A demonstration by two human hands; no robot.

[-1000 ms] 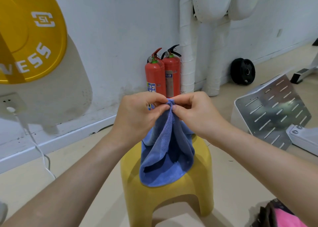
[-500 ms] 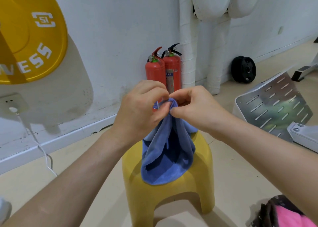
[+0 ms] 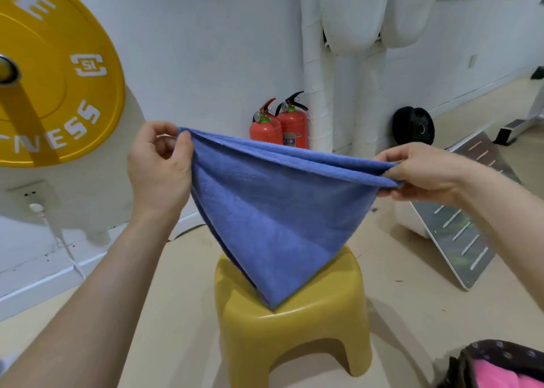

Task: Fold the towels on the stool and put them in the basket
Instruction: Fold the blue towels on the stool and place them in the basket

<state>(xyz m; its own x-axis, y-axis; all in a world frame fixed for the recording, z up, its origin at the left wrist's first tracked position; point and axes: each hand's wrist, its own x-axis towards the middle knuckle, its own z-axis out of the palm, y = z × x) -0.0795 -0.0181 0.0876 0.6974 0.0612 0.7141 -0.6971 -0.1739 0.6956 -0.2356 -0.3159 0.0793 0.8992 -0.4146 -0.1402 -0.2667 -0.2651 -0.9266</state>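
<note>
Both hands are raised and held well apart. The left hand (image 3: 160,168) pinches closed at left. The right hand (image 3: 424,174) pinches closed at right.

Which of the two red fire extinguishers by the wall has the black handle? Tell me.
The right red fire extinguisher, next to the white wrapped pipe, has the black handle. The left red fire extinguisher has a red handle.

Towel (image 3: 273,211) is plain blue, stool (image 3: 294,337) mustard yellow, weight plate (image 3: 53,72) yellow with white lettering, two red extinguishers (image 3: 279,128), something pink (image 3: 494,376) in a dark dotted bag (image 3: 497,349).
</note>
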